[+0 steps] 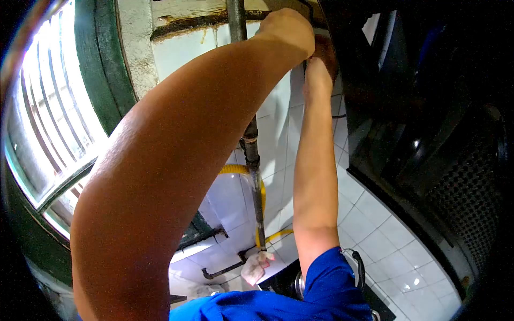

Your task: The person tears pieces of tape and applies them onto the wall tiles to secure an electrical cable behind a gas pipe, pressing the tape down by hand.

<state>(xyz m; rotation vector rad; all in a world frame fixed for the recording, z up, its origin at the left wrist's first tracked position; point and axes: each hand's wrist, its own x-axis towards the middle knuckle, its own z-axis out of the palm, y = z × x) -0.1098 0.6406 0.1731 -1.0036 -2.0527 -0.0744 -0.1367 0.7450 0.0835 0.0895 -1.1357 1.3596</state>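
Note:
Both my arms reach up toward the wall beside a large black appliance [407,134] with a perforated panel. My left hand [289,31] is bent at the wrist next to a dark vertical pipe [252,150], close to the appliance's upper edge. Just below and to the right is my right hand [318,75], against a brownish patch [326,51] that I cannot make out. The fingers of both hands are turned away and hidden, so whatever they hold or touch does not show.
A barred window [53,101] with a green frame [107,59] stands on the left. Yellow hose [234,169] runs behind the pipe along the white tiled wall [369,208]. Lower down are a pale cloth [258,267] and a black curved handle [360,270].

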